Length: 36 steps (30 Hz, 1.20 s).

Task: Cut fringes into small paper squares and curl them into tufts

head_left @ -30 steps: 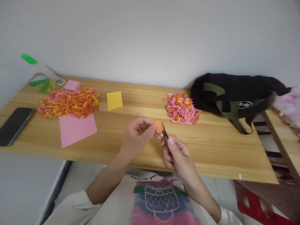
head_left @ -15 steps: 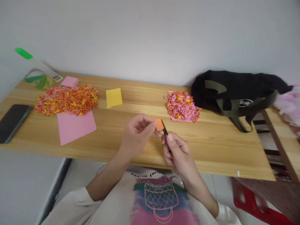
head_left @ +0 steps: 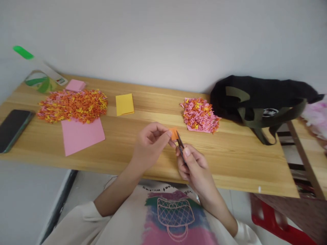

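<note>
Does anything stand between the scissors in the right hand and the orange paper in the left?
Nothing visible does. The scissors in the right hand reach the edge of the orange paper, pinched by the left hand on its other side. The nearest shredded pile lies beyond them.

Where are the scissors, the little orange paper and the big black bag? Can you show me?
Scissors [head_left: 181,147]: head view, on the dark blades.
Orange paper [head_left: 174,133]: head view, on the middle of its flat face.
Black bag [head_left: 258,94]: head view, on its dark body, above the straps.
</note>
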Each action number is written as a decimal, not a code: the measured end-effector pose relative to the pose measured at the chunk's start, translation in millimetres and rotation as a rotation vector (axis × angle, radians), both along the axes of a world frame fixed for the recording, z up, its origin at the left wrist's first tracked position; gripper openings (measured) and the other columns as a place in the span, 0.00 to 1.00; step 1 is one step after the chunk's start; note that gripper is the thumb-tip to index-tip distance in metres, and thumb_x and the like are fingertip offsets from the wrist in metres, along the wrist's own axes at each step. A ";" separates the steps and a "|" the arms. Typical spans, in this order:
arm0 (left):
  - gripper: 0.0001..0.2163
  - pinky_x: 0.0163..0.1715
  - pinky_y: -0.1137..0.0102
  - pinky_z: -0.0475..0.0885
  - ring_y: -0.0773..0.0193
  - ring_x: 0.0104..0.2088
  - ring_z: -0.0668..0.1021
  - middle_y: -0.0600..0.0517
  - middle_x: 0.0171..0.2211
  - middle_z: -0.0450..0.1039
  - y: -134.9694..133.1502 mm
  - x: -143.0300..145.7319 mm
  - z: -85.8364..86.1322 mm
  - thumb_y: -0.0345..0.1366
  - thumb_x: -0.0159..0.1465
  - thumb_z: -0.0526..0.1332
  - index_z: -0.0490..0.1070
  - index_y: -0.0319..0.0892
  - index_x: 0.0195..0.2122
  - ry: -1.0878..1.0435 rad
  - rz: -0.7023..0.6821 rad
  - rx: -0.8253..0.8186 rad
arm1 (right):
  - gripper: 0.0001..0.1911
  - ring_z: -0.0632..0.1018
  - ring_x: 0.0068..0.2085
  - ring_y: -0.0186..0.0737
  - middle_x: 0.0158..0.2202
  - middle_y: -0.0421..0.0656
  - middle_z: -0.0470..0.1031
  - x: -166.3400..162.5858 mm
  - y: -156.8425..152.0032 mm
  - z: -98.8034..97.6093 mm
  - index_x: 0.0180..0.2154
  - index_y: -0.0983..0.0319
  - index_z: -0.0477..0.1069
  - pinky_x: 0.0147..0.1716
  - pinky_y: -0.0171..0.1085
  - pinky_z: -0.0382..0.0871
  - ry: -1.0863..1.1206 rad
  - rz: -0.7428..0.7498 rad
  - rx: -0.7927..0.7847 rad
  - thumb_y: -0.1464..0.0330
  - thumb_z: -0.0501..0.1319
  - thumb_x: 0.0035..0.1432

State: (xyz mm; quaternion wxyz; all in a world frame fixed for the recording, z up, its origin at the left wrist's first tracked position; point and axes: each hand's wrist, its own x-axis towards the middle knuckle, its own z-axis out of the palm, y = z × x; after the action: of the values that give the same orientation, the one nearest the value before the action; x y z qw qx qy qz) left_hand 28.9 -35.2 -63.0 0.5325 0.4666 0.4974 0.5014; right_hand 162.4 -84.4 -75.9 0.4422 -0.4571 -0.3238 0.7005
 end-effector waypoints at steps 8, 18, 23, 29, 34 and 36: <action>0.06 0.23 0.76 0.71 0.71 0.20 0.76 0.57 0.19 0.73 1.3 1.3 0.5 0.30 0.57 0.62 0.68 0.40 0.24 -0.001 0.014 0.004 | 0.20 0.48 0.17 0.25 0.16 0.29 0.52 0.4 1.0 -0.4 0.31 0.60 0.65 0.13 0.27 0.43 -0.019 -0.009 0.007 0.50 0.60 0.58; 0.06 0.23 0.76 0.72 0.71 0.19 0.76 0.58 0.18 0.71 0.9 0.7 0.4 0.33 0.57 0.63 0.68 0.41 0.24 0.010 0.011 0.000 | 0.19 0.48 0.16 0.24 0.16 0.29 0.52 -0.7 1.0 -1.8 0.29 0.60 0.64 0.12 0.26 0.44 -0.005 -0.014 0.003 0.51 0.59 0.59; 0.06 0.22 0.77 0.71 0.72 0.19 0.76 0.57 0.18 0.73 1.7 1.6 -0.1 0.29 0.57 0.62 0.69 0.40 0.24 -0.038 0.013 0.018 | 0.19 0.49 0.16 0.24 0.16 0.29 0.52 0.1 0.6 -1.8 0.30 0.61 0.65 0.13 0.25 0.44 0.032 0.001 0.005 0.52 0.59 0.60; 0.06 0.22 0.80 0.71 0.74 0.19 0.76 0.58 0.18 0.73 0.1 1.9 -0.5 0.28 0.58 0.61 0.70 0.39 0.24 -0.058 0.032 0.048 | 0.18 0.50 0.17 0.23 0.17 0.29 0.52 -0.5 -0.7 -2.5 0.30 0.61 0.65 0.13 0.25 0.45 0.064 0.011 0.019 0.53 0.60 0.60; 0.06 0.20 0.80 0.71 0.74 0.19 0.76 0.57 0.18 0.74 -1.0 2.9 2.1 0.27 0.57 0.61 0.70 0.39 0.23 -0.072 0.022 0.037 | 0.18 0.50 0.17 0.23 0.17 0.29 0.53 -1.9 -0.5 -2.7 0.30 0.61 0.65 0.13 0.24 0.46 0.057 -0.003 0.025 0.54 0.59 0.61; 0.06 0.20 0.80 0.71 0.73 0.19 0.76 0.57 0.18 0.74 -1.1 3.3 3.1 0.28 0.57 0.62 0.70 0.39 0.23 -0.069 0.018 0.027 | 0.18 0.50 0.17 0.23 0.17 0.29 0.53 -2.0 -0.5 -3.0 0.30 0.61 0.65 0.13 0.24 0.46 0.048 -0.001 0.025 0.54 0.58 0.62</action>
State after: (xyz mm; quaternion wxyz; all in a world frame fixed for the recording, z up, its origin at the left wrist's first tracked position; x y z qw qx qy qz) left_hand 32.2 -36.3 -59.9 0.5384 0.4515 0.4763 0.5286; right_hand 160.4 -84.9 -79.0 0.4560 -0.4348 -0.3216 0.7068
